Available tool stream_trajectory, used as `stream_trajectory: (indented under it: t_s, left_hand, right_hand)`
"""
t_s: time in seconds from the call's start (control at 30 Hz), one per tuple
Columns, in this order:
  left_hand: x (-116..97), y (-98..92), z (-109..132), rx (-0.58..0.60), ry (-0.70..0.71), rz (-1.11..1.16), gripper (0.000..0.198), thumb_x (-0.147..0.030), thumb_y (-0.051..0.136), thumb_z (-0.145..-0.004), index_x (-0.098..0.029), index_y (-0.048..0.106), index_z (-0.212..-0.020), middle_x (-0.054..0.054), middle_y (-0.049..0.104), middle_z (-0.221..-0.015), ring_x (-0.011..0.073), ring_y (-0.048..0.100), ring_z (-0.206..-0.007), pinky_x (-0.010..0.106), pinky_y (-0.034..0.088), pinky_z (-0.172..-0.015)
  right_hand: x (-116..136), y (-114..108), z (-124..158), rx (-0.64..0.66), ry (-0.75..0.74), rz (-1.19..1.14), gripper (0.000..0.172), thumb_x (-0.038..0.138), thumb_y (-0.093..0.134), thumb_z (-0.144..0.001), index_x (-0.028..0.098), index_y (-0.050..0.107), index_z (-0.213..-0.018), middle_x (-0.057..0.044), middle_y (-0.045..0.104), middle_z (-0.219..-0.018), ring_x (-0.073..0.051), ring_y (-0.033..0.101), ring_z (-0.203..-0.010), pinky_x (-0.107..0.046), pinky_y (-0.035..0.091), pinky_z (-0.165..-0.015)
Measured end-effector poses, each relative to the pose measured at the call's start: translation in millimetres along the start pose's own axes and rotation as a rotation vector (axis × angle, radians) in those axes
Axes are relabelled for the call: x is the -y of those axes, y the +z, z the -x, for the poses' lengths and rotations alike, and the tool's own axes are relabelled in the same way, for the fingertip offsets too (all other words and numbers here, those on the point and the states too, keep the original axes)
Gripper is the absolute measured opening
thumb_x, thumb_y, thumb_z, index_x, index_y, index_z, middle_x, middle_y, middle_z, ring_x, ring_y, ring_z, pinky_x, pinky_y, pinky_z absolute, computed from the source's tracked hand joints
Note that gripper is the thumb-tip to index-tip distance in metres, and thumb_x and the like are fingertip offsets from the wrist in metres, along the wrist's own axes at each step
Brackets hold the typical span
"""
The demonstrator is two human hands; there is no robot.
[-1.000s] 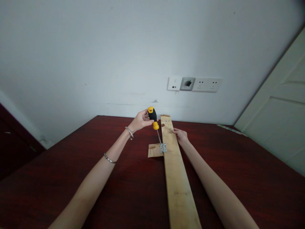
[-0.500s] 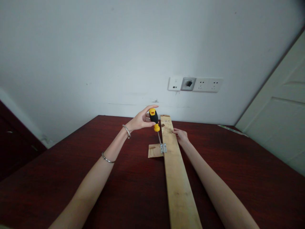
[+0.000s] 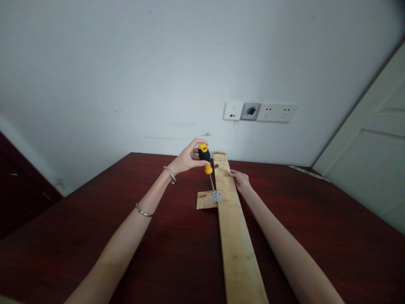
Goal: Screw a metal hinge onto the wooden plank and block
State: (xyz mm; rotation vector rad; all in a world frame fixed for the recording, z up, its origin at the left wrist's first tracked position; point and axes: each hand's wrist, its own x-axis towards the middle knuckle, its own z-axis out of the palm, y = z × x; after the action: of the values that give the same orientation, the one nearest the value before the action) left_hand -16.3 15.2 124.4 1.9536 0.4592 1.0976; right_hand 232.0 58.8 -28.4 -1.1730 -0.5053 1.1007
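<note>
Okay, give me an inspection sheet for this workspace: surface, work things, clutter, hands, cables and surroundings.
Surface: dark red tabletop.
Work things: long plank on the tabletop; wood piece at its left edge; metal hinge across the two; yellow-and-black screwdriver tilted, tip at the hinge.
Clutter: thin strip near the tabletop's far right edge.
Left hand: holding the screwdriver by its handle.
Right hand: fingertips at the plank's right edge; grip unclear.
Cables: nothing seen for certain; faint lines below the sockets are too small to tell.
Surroundings: white wall with scuffs; pale panelled door at right.
</note>
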Motion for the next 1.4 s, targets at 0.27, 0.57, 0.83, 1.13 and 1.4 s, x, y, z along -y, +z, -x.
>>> stream_trajectory:
  t_s: [0.27,0.57,0.83,1.13,1.4]
  left_hand:
    - [3.1,19.1,-0.7,-0.079,0.06,-0.07,0.068,-0.022,0.069,-0.073,-0.025,0.031,-0.13,0.007,0.057,-0.102,0.0203,0.061,-0.091,0.038,0.052,-0.081]
    - [0.4,2.1,0.0,0.167,0.096,-0.08,0.061,-0.015,0.05,-0.084,-0.027,0.025,-0.139,0.008,0.053,-0.11,0.0217,0.059,-0.099,0.042,0.048,-0.089]
    - [-10.8,-2.7,-0.3,0.059,0.105,-0.215,0.053,-0.021,0.062,-0.079,-0.022,0.044,-0.128,0.008,0.053,-0.113,0.0184,0.057,-0.095,0.036,0.049,-0.088]
    - [-5.2,6.6,-0.3,-0.07,0.164,-0.48,0.057,-0.035,0.059,-0.082,-0.023,0.036,-0.133,0.011,0.044,-0.129,0.0243,0.052,-0.105,0.037,0.048,-0.085]
    - [-14.7,-2.0,3.2,0.138,0.14,-0.399,0.058,-0.018,0.045,-0.086,-0.023,0.027,-0.14,0.01,0.05,-0.124,0.0233,0.051,-0.11,0.039,0.04,-0.095]
  right_hand:
    - [0.7,1.3,0.3,0.017,0.028,-0.008,0.023,-0.001,0.063,-0.057,0.011,0.069,-0.076,-0.004,0.07,-0.066,-0.015,0.063,-0.058,-0.025,0.052,-0.055]
    - [1.2,0.0,1.2,-0.005,0.028,-0.014,0.022,-0.002,0.063,-0.056,0.011,0.068,-0.073,-0.004,0.069,-0.061,-0.014,0.062,-0.056,-0.025,0.052,-0.055]
    - [3.4,0.9,1.9,0.012,0.036,-0.012,0.023,-0.002,0.064,-0.056,0.012,0.069,-0.073,-0.004,0.07,-0.066,-0.015,0.064,-0.059,-0.025,0.053,-0.056]
    - [6.2,2.3,4.0,-0.008,0.047,-0.006,0.023,-0.002,0.063,-0.057,0.011,0.069,-0.075,-0.004,0.069,-0.06,-0.014,0.062,-0.055,-0.024,0.052,-0.054]
    - [7.4,3.2,6.6,-0.001,0.047,-0.015,0.021,-0.002,0.062,-0.058,0.01,0.069,-0.075,-0.004,0.069,-0.061,-0.014,0.063,-0.055,-0.024,0.052,-0.053]
